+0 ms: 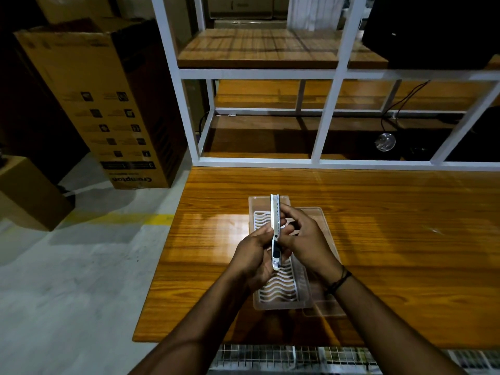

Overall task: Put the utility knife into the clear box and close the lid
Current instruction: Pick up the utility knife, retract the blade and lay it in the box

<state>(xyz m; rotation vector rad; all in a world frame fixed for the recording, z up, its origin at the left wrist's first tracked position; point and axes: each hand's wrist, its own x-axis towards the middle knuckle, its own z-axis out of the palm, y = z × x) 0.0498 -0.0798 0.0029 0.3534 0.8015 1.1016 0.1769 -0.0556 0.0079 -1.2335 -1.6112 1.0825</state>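
A white utility knife (275, 228) stands lengthwise above the clear box (257, 212), held between both hands. My left hand (254, 255) grips its lower handle from the left. My right hand (303, 239) pinches its middle from the right. The clear box lies open on the wooden table (378, 239) and holds a white wavy-slotted insert (278, 288). Its clear lid (324, 301) lies to the right of the box, partly under my right hand and wrist.
A white metal shelf frame (324, 131) with wooden shelves rises behind the table. A tall cardboard box (108, 104) and a smaller one (27, 193) stand on the grey floor at left. The table's left edge runs close to the clear box.
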